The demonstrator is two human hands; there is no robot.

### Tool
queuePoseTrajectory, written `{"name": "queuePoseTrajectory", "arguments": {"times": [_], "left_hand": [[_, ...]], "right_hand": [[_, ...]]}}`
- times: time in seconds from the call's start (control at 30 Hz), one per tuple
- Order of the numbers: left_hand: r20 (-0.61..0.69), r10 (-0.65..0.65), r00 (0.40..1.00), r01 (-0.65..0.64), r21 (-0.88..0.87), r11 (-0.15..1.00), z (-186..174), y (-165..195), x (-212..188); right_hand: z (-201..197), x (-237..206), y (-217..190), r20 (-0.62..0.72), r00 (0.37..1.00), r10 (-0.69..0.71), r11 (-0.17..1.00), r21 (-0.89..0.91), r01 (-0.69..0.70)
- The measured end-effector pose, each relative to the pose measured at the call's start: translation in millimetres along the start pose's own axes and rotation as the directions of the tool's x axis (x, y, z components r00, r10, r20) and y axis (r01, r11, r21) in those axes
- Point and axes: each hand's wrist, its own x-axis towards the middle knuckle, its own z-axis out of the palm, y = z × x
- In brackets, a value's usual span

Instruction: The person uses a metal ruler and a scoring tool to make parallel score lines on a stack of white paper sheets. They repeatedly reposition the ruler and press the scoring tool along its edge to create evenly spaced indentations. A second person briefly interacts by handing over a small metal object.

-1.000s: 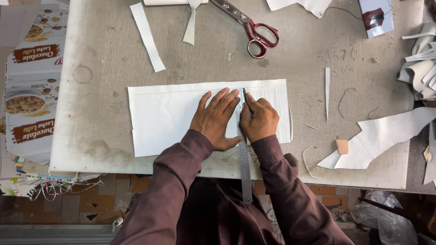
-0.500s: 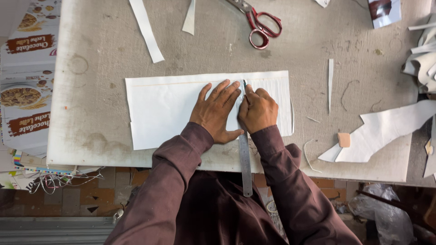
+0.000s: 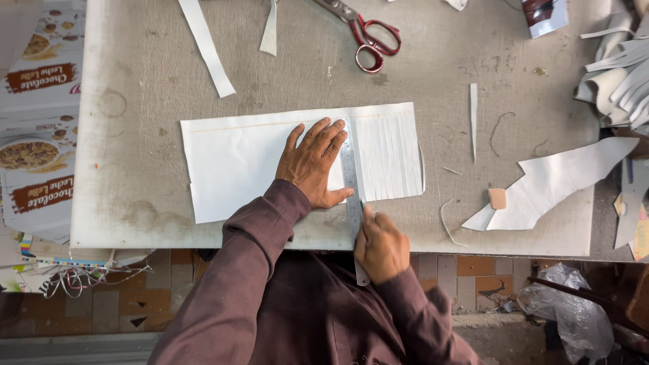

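- The left hand point(image 3: 312, 162) lies flat, fingers spread, pressing a metal ruler point(image 3: 351, 196) onto a white sheet point(image 3: 236, 162) on the grey tabletop point(image 3: 135, 81).
- The right hand point(image 3: 380, 245) is curled shut around a small blade, barely visible, at the ruler's near end.
- Red scissors point(image 3: 368, 37) lie well apart.
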Motion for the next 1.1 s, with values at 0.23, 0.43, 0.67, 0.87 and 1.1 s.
{"name": "queuePoseTrajectory", "arguments": {"times": [0.23, 0.43, 0.67, 0.87, 1.1], "left_hand": [[-0.041, 0.015, 0.999, -0.014, 0.029, 0.999, -5, 3, -4], [-0.067, 0.035, 0.997, -0.033, 0.027, 0.999, 2, 0, -6], [-0.071, 0.037, 0.997, -0.036, 0.003, 0.999, 5, -3, -8], [-0.108, 0.038, 0.993, -0.041, -0.023, 0.999, 5, -4, -9], [-0.13, 0.047, 0.99, -0.049, -0.013, 0.999, 8, -6, -9]], "right_hand": [[-30, -59, -2, -0.026, 0.97, 0.243, 0.947, 0.222, -0.231], [-9, -83, 8, 0.264, 0.864, 0.429, 0.555, 0.678, -0.482], [-5, -82, 7, 0.278, 0.884, 0.375, 0.656, 0.595, -0.465], [-8, -75, 2, 0.29, 0.893, 0.344, 0.675, 0.585, -0.45], [-6, -73, 4, 0.306, 0.891, 0.336, 0.666, 0.591, -0.455]]}}
